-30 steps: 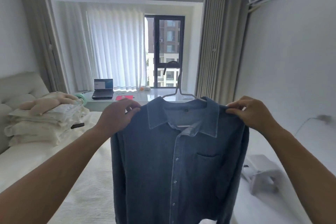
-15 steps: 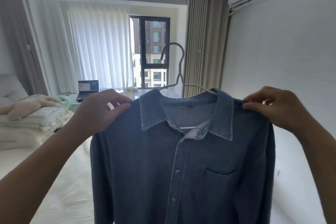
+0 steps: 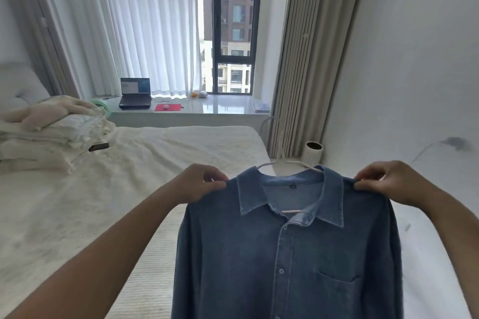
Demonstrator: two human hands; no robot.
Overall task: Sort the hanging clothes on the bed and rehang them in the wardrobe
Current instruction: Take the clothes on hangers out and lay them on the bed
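Observation:
A blue denim shirt (image 3: 293, 261) hangs on a white wire hanger (image 3: 281, 160), held up in front of me over the bed's foot. My left hand (image 3: 199, 184) pinches the shirt's left shoulder. My right hand (image 3: 388, 181) pinches the right shoulder. The hanger's hook stands up behind the collar, blurred against the curtain. The shirt's lower part runs out of frame. The white bed (image 3: 108, 189) stretches to the left and behind the shirt. No wardrobe is in view.
Folded white bedding with a pink soft toy (image 3: 51, 132) is stacked at the bed's left, a dark phone (image 3: 99, 147) beside it. A laptop (image 3: 135, 93) sits on the window ledge. A white ribbed cylinder (image 3: 312, 153) stands by the grey curtain. White wall on the right.
The shirt now sits lower in the frame, with both hands still on its shoulders. The view has tilted down and turned left, showing more of the bed.

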